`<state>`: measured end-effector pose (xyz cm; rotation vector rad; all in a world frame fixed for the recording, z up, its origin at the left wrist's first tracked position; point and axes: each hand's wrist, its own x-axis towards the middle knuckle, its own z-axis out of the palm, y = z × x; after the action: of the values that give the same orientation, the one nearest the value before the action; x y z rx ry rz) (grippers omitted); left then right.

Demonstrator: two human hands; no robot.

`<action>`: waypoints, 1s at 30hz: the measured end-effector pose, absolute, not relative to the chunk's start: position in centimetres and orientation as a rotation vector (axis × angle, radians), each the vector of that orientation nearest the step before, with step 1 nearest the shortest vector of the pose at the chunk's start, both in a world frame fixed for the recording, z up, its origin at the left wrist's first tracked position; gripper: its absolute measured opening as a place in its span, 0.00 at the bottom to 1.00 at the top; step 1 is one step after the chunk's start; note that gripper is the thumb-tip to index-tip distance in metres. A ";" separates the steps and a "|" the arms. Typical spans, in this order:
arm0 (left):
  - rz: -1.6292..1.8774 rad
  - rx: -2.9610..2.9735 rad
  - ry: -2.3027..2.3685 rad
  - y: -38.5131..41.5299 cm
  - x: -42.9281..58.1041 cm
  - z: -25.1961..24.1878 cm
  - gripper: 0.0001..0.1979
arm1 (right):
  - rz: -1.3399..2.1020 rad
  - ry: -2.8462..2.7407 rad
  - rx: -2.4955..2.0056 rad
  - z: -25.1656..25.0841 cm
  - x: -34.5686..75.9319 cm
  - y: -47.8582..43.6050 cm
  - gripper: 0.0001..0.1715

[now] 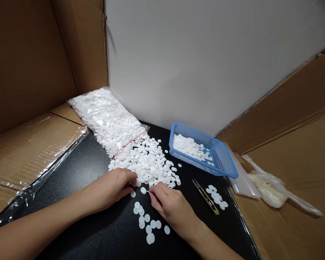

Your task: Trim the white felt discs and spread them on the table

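Observation:
A heap of small white discs lies on a black tabletop, spilling from the mouth of a clear plastic bag full of the same discs. At the heap's near edge, my left hand has bent fingers, with a gap between thumb and index finger; loose discs lie by their tips. My right hand pinches one white disc, seen nearly edge-on, between thumb and fingers. Just left of it lies a flat white disc. Several separate discs are scattered on the table between my forearms.
A blue perforated basket with white discs inside stands at the back right. Thread snips lie beside a small group of discs. Clear plastic bags rest at the right on cardboard. A white wall and cardboard sides enclose the table.

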<state>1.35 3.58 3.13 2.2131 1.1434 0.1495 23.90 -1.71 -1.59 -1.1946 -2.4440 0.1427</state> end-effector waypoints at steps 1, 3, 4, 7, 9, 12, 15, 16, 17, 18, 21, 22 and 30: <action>0.172 2.209 1.119 3.6 1.2 3.1 0.05 | 0.180 -2.467 -1.189 -1.2 24.1 -2.0 0.13; 0.222 2.197 1.082 3.7 1.1 3.1 0.07 | 0.317 -2.503 -1.188 -0.5 24.3 -2.3 0.10; 0.246 2.188 1.082 3.7 1.0 3.1 0.08 | 0.385 -2.499 -1.198 -0.2 24.4 -2.4 0.08; 0.275 2.156 1.162 3.8 1.1 3.6 0.11 | 0.423 -2.436 -1.250 -0.2 23.8 -1.9 0.06; 0.259 2.141 1.216 3.9 1.2 3.9 0.11 | 0.333 -2.432 -1.271 -0.7 23.1 -1.4 0.05; 0.261 2.154 1.254 4.0 1.2 3.9 0.10 | 0.273 -2.425 -1.295 -1.2 22.1 -0.8 0.07; 0.279 2.197 1.221 3.8 1.4 3.4 0.10 | 0.491 -2.245 -1.353 -0.4 22.0 -0.7 0.09; 0.275 2.221 1.190 3.7 1.5 3.2 0.10 | 0.634 -2.156 -1.402 0.0 22.2 -0.8 0.10; 0.268 2.249 1.157 3.5 1.6 3.0 0.09 | 0.799 -2.063 -1.470 0.5 22.5 -0.9 0.11; 0.255 2.280 1.126 3.3 1.8 2.7 0.09 | 0.970 -1.972 -1.546 0.9 22.8 -1.1 0.13; 0.217 2.378 1.067 2.7 2.6 2.0 0.09 | 1.318 -1.787 -1.734 1.5 24.0 -1.9 0.16; 0.211 2.415 1.053 2.5 2.9 1.7 0.08 | 1.334 -1.774 -1.763 1.4 24.3 -2.1 0.16; 0.287 2.932 0.731 2.6 3.5 1.1 0.08 | 0.999 -1.928 -1.568 0.7 25.4 -3.0 0.11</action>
<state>3.47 2.59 1.08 2.9319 0.7309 0.2874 25.45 -3.03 0.65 -1.5682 -1.9282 0.9991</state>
